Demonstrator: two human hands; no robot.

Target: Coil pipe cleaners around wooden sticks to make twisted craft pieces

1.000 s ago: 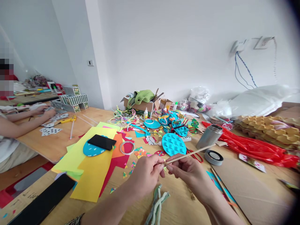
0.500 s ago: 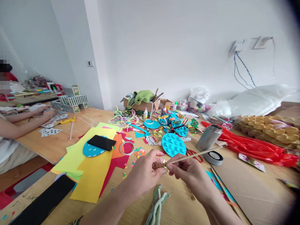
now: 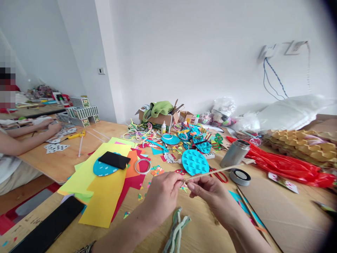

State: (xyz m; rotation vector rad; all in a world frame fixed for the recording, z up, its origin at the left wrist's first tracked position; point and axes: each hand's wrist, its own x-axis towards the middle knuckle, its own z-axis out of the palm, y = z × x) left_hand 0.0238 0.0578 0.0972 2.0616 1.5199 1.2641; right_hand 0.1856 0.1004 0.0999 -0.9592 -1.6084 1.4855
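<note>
My right hand [image 3: 210, 193] pinches a thin pale stick [image 3: 221, 169] near its lower end, between thumb and fingers. The stick slants up to the right, over the red-handled scissors [image 3: 223, 175]. My left hand [image 3: 164, 191] is closed, its fingertips meeting the stick's lower end. A small bit of brown cord [image 3: 183, 182] shows at those fingertips; most of it is hidden. On the table below the hands lies a bundle of green and white soft cords [image 3: 177, 230]. Beyond the hands is a round blue dimpled piece [image 3: 195, 162].
Coloured paper sheets [image 3: 105, 200] and a black phone [image 3: 114, 160] lie to the left. A steel flask [image 3: 235, 154], its lid [image 3: 239, 176] and a cardboard sheet [image 3: 279, 214] are on the right. Craft scraps spread behind. Another person's arms [image 3: 34, 138] rest at the far left.
My left hand has turned so its back faces up, hiding most of the brown cord. The stick's lower end has risen slightly. Small paper pieces on the table show more now.
</note>
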